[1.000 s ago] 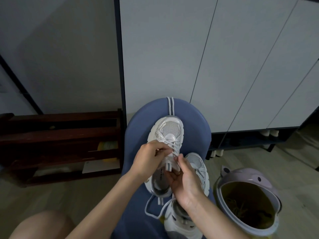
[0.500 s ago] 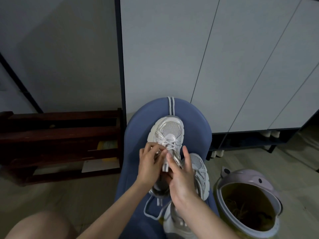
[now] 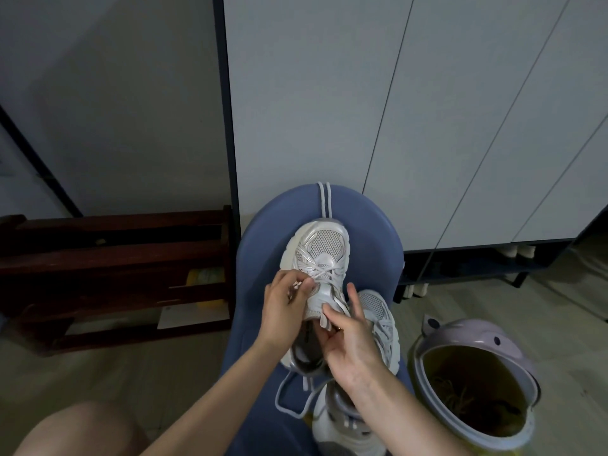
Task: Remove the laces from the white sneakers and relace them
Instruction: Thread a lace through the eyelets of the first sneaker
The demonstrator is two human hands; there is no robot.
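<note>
White flat cabinet doors (image 3: 427, 110) filled the background behind a rounded blue padded stool (image 3: 371, 232), which serves here as the landmark. Left of the stool stood a dark wooden rack (image 3: 108, 258); right of it, a lilac plastic bin (image 3: 473, 383) with small ears, open at the top. On the stool lay a white mesh sneaker (image 3: 320, 251), toe pointing away, chunky-soled. A second sneaker (image 3: 378, 311) lay just beside it to the right, partly hidden by the right forearm. A loose flat lace (image 3: 289, 399) looped over the stool's near part. The left hand (image 3: 284, 307) pinched a lace end (image 3: 296, 286) at the first sneaker's left side. The right hand (image 3: 352, 340) gripped the tongue (image 3: 324, 307) with its thumb, its index finger extended along the right eyelets.
</note>
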